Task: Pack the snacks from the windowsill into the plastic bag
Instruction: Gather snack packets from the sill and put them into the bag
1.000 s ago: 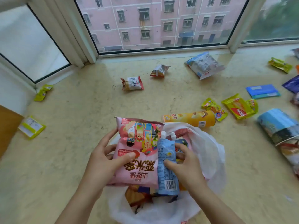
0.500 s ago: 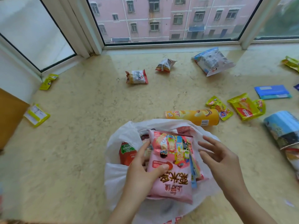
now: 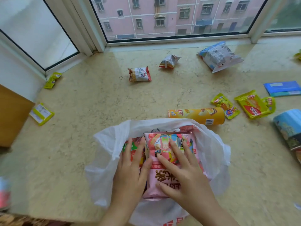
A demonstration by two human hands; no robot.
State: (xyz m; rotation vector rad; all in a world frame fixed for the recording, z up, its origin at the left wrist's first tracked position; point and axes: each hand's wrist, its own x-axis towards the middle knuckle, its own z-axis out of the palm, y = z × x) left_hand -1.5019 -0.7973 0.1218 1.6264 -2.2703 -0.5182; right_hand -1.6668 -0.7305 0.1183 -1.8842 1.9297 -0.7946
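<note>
A white plastic bag [image 3: 107,154] lies open on the marble windowsill [image 3: 81,128], holding several snacks. On top lies a pink snack packet [image 3: 156,176] with cartoon figures. My left hand [image 3: 132,173] rests flat along the packet's left edge with straight fingers, thumb on the packet. My right hand [image 3: 182,170] lies flat on top of the pink packet, fingers spread and pressing it down. A red packet [image 3: 130,147] shows in the bag beside my left fingers.
Loose on the sill: a yellow chip tube [image 3: 197,115] just behind the bag, yellow packets [image 3: 254,105] at right, a blue box [image 3: 283,88], a red-white packet [image 3: 140,74], a small crumpled packet [image 3: 169,61], a large blue-white bag [image 3: 218,56], yellow sachets [image 3: 42,114] at left.
The pink packet went down from my left hand's grip into the bag. My right hand let go of the blue pouch and came onto the packet. Both hands now lie flat.
</note>
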